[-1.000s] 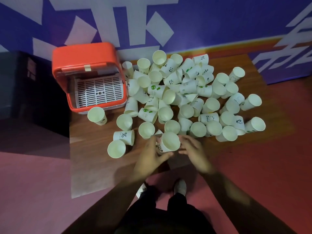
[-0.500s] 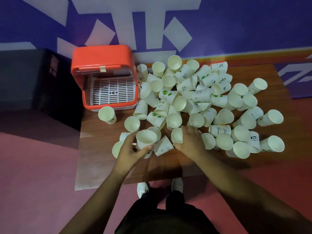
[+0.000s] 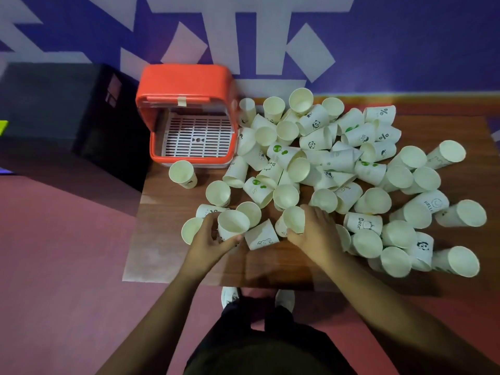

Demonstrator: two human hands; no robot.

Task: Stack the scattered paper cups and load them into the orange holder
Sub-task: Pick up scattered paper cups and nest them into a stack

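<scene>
Left hand (image 3: 209, 240) reaches in from below, fingers wrapped round upright cup (image 3: 233, 224) at near-left edge of pile. Right hand (image 3: 315, 234) curled palm-down over tilted cup (image 3: 293, 220), gripping it; fingertips hidden behind cup. Both forearms bare, angled inward. 1 orange holder (image 3: 186, 85) at far-left corner of wooden table (image 3: 167, 239), lid up, white slatted tray inside bare. 1 cup (image 3: 183, 173) stands alone just before holder. Cup pile (image 3: 351, 169) sprawls across table: roughly 50, exact count unclear from overlap. 2 white shoes partly hidden under table edge.
</scene>
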